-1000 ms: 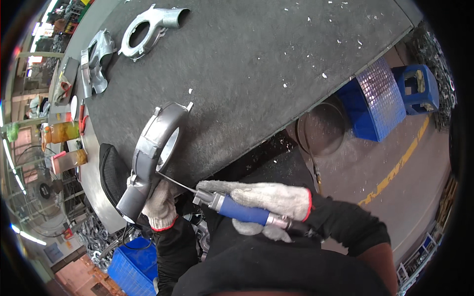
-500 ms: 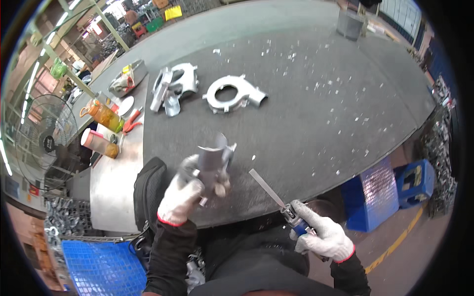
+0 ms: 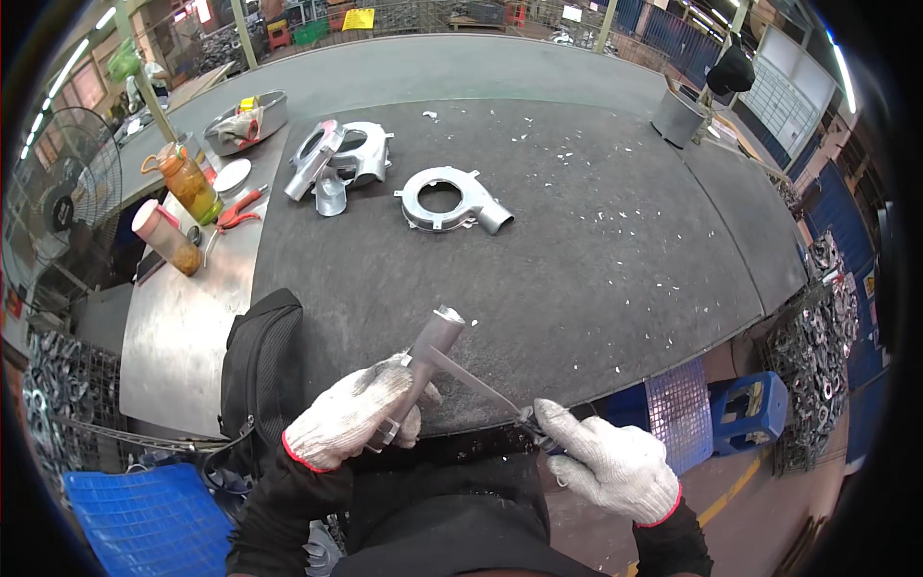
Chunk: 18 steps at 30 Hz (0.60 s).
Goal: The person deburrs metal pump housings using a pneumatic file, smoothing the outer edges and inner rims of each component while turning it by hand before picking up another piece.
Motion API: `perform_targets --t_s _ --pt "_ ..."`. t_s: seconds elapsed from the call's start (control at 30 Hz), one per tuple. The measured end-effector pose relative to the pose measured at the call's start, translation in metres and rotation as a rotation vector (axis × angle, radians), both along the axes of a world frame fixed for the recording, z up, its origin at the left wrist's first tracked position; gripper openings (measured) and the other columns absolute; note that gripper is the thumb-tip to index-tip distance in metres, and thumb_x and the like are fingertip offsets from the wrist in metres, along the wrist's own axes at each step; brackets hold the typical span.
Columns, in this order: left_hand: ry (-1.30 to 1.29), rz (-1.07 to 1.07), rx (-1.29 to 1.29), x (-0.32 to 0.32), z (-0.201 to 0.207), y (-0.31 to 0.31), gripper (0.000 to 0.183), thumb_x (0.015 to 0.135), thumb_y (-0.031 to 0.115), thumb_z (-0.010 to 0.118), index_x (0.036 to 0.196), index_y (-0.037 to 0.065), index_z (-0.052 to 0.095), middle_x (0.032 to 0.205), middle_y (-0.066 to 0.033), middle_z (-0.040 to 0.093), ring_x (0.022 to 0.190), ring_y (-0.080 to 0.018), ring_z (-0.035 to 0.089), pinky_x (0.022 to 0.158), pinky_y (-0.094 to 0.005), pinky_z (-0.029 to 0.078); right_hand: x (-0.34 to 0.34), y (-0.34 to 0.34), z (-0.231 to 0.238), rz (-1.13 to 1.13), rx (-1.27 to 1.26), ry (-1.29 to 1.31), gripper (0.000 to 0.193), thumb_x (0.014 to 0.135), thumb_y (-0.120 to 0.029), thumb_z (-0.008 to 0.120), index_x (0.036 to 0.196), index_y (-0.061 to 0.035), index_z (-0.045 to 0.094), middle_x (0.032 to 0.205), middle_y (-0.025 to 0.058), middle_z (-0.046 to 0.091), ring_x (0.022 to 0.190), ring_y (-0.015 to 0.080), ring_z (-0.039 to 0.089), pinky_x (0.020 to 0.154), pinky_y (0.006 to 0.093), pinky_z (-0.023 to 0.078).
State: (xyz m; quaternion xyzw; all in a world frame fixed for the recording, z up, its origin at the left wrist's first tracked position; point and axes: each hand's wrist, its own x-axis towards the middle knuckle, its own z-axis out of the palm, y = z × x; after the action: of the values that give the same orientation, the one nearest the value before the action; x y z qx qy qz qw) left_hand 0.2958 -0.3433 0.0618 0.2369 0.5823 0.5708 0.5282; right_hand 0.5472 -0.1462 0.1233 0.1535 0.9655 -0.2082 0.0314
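Note:
A grey metal casting [image 3: 430, 348] with a tubular outlet, like the blower housings on the table, stands tilted in my gloved left hand [image 3: 361, 409], whose fingers wrap round its lower part. My gloved right hand [image 3: 615, 460] is closed on a power file, its body mostly hidden. The file's long flat blade [image 3: 474, 383] points left and up, its tip meeting or overlapping the casting's side just under the outlet; contact itself I cannot tell. Farther off on the dark mat lie a round blower housing [image 3: 469, 213] and several similar castings [image 3: 363, 159] stacked together.
Metal chips [image 3: 625, 219] are scattered over the mat [image 3: 577, 279]. At left are bottles [image 3: 187, 183], red-handled pliers [image 3: 234, 216] and a grey tray [image 3: 274, 117]. A black bag [image 3: 261, 361] lies by my left arm. A blue stool [image 3: 755, 413] and a bin of castings [image 3: 822, 356] stand right.
The casting has turned so its outlet points up and right. The file has moved left, bringing its blade to the casting. My head view has shifted, showing more of the far side.

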Motion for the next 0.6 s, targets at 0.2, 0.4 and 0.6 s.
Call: perform_targets --t_s 0.2,0.4,0.6 --pt "-0.029 -0.037 -0.179 0.010 0.004 0.005 0.047 0.103 0.049 0.062 0.122 0.007 0.067 0.078 0.0000 0.065 0.066 -0.0066 0.055 0.060 -0.0232 0.044 -0.018 -0.005 0.003 0.012 -0.007 -0.055 0.068 0.094 -0.035 0.071 0.157 -0.0300 0.045 0.083 0.0098 0.068 0.061 0.0294 0.069 0.055 0.0398 0.057" --pt "-0.002 -0.116 -0.150 0.003 0.005 0.000 0.050 0.104 0.048 0.061 0.129 0.005 0.064 0.084 0.0003 0.068 0.072 -0.0069 0.058 0.067 -0.0239 0.048 -0.006 0.010 -0.007 -0.085 -0.159 0.124 0.071 0.095 -0.031 0.069 0.160 -0.0216 0.040 0.085 0.0128 0.068 0.072 0.0312 0.072 0.065 0.0400 0.058" --pt "0.090 -0.055 -0.167 0.004 -0.016 -0.008 0.056 0.102 0.049 0.063 0.134 0.004 0.062 0.086 -0.0004 0.070 0.072 -0.0062 0.057 0.068 -0.0239 0.048 -0.002 0.010 -0.001 -0.065 -0.165 0.091 0.073 0.094 -0.032 0.070 0.159 -0.0206 0.041 0.083 0.0113 0.067 0.071 0.0297 0.071 0.065 0.0380 0.058"
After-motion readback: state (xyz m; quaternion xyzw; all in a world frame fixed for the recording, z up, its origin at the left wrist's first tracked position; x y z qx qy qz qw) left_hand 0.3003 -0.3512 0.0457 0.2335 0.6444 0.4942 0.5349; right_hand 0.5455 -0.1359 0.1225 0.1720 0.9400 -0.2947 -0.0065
